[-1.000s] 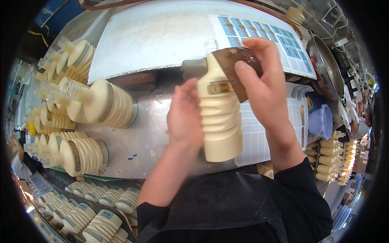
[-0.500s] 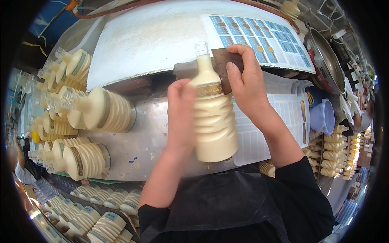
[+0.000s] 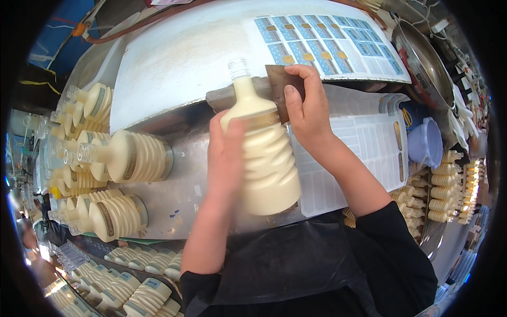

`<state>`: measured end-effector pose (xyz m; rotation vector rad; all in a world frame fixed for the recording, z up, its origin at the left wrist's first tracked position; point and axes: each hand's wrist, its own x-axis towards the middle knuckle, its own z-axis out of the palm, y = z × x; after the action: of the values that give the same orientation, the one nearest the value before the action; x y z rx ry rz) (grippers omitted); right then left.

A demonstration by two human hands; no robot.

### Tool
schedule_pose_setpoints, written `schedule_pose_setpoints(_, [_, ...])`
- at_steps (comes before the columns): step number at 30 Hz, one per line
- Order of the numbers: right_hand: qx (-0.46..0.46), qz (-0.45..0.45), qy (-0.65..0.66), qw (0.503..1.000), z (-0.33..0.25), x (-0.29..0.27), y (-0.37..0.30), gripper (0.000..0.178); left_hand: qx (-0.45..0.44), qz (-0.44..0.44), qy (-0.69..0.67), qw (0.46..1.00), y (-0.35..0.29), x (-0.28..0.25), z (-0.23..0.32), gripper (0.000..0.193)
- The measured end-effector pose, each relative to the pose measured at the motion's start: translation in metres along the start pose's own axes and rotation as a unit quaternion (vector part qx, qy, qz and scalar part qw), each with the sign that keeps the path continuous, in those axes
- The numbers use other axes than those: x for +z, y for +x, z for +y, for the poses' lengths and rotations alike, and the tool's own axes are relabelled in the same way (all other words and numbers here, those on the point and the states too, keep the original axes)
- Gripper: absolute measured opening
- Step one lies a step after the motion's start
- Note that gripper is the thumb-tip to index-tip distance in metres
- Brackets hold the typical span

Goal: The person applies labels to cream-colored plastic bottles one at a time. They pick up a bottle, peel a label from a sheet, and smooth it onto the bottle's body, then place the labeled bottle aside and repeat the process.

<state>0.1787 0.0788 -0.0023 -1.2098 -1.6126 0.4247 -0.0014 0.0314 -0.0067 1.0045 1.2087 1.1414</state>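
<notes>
A large cream-coloured pump-type bottle with wavy ridged sides and a clear threaded neck lies in front of me, neck pointing away. A gold-brown label band runs across its shoulder. My left hand grips the bottle's left side near the shoulder; its fingers are blurred by motion. In my right hand a thin, dark brown flat scraper is pinched between thumb and fingers, its edge close to the right end of the label band. A grey pad sits behind the bottle.
Similar bottles lie grouped on the metal table at left, with more in trays below. A blue label sheet lies on the white board. At right are a mostly peeled label sheet and a lilac bucket.
The bottle and both hands have shifted left in the view, and the bottle's neck tilts more to the left. The label band has turned, its lettering now further right. The scraper stays in my right hand.
</notes>
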Motion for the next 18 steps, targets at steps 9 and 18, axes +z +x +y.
schedule_pose_setpoints(9, [0.008,-0.02,0.098,0.995,-0.015,-0.01,0.012,0.031,-0.005,-0.009,-0.058,0.998,0.001,-0.006,-0.01,0.047])
schedule_pose_setpoints(18, [-0.015,0.018,0.052,0.998,-0.002,-0.009,0.01,0.029,-0.073,0.007,-0.131,0.989,-0.008,0.002,0.003,0.058])
